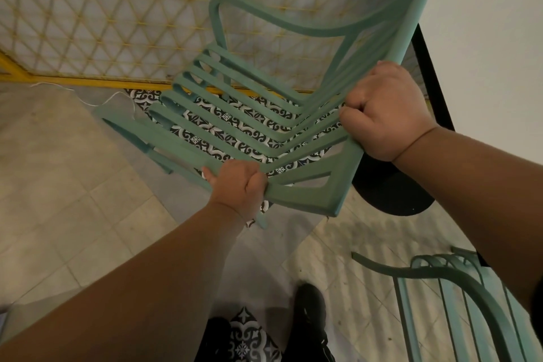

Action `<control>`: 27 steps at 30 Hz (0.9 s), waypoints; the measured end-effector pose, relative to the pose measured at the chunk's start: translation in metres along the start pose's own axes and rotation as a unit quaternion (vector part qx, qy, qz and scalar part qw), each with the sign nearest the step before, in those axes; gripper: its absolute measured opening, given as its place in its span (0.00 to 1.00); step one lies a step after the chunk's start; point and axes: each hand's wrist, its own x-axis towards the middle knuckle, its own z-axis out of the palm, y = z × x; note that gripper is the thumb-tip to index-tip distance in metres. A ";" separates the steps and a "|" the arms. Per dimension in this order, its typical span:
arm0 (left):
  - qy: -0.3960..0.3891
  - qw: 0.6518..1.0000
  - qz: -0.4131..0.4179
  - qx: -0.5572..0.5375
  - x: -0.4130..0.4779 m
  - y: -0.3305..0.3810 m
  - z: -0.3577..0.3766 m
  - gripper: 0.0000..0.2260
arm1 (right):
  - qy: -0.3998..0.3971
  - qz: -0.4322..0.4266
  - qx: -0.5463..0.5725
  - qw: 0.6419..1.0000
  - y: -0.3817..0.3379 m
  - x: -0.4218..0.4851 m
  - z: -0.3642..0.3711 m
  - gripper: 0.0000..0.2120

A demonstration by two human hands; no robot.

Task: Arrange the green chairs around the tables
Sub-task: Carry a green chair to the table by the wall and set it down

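The slatted green plastic armchair (264, 114) hangs tilted, apparently clear of the tiled floor, beside the white table with a black edge (426, 73). The left hand (238, 185) is clenched on a slat near the seat, the right hand (385, 112) fisted on the backrest. A swing could knock the table, the yellow lattice fence (117, 23), or the second green chair (452, 303) nearby.

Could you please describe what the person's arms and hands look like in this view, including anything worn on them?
Both forearms are bare right up to the frame edges, with no sleeve visible. The left hand and right hand wear no gloves. No watch, bracelet or ring shows on the wrists or the visible backs of the hands; the fingers are mostly hidden. Both arms look broad and foreshortened by the wide-angle lens.
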 end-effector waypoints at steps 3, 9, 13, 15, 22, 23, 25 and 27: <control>0.003 1.000 0.011 -0.002 0.000 -0.003 -0.001 0.15 | -0.011 0.010 -0.006 1.000 -0.005 -0.002 -0.002 0.23; 0.008 0.998 0.066 0.018 -0.016 -0.030 -0.021 0.20 | -0.017 0.036 -0.018 0.999 -0.040 -0.016 -0.002 0.20; -0.005 0.997 0.079 0.023 -0.021 -0.060 -0.052 0.24 | -0.016 0.058 -0.010 0.998 -0.079 -0.018 0.004 0.22; -0.011 0.996 0.082 0.021 -0.018 -0.072 -0.066 0.21 | -0.007 0.072 -0.003 0.997 -0.096 -0.018 0.006 0.22; -0.016 0.994 0.096 0.040 0.000 -0.103 -0.090 0.19 | -0.010 0.122 0.017 0.992 -0.135 -0.017 0.009 0.22; -0.023 0.993 0.104 0.053 0.002 -0.106 -0.094 0.23 | -0.010 0.130 0.022 0.991 -0.141 -0.017 0.010 0.23; -0.046 0.987 0.125 0.085 0.007 -0.111 -0.104 0.24 | -0.005 0.141 0.024 0.990 -0.152 -0.016 0.012 0.23; -0.065 0.987 0.128 0.078 0.016 -0.116 -0.116 0.23 | 0.002 0.143 0.020 0.990 -0.164 -0.013 0.016 0.24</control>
